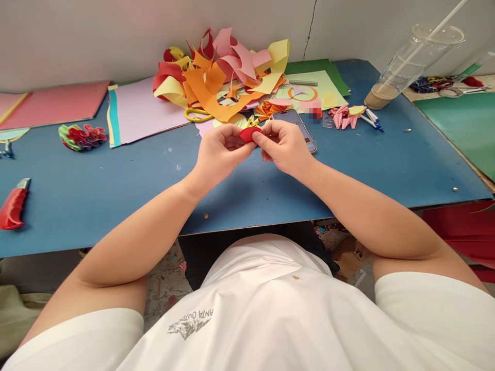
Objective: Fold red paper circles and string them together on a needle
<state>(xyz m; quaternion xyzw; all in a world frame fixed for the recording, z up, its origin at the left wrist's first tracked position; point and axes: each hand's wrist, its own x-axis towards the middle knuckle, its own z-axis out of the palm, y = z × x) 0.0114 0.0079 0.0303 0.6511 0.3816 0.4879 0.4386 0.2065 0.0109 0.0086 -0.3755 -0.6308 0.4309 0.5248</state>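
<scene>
Between my two hands, above the blue table [150, 170], is a small piece of red paper [249, 135]. My left hand [222, 149] pinches its left side with thumb and fingers. On its right side, the thumb and fingers of my right hand [288, 144] are closed on it too. The paper looks curved or folded; its far side is hidden by my fingers. Small folded yellow paper pieces [252, 121] show just behind it. A smartphone [309, 139] lies partly under my right hand.
Colored paper scraps [216, 77] are heaped at the back beside yellow-handled scissors [198, 114]. A tilted plastic cup [410, 67] with a straw stands at right. A red utility knife [15, 206] and a ruffled paper flower [82, 137] lie at left. Folded pink pieces [343, 117] sit near the cup.
</scene>
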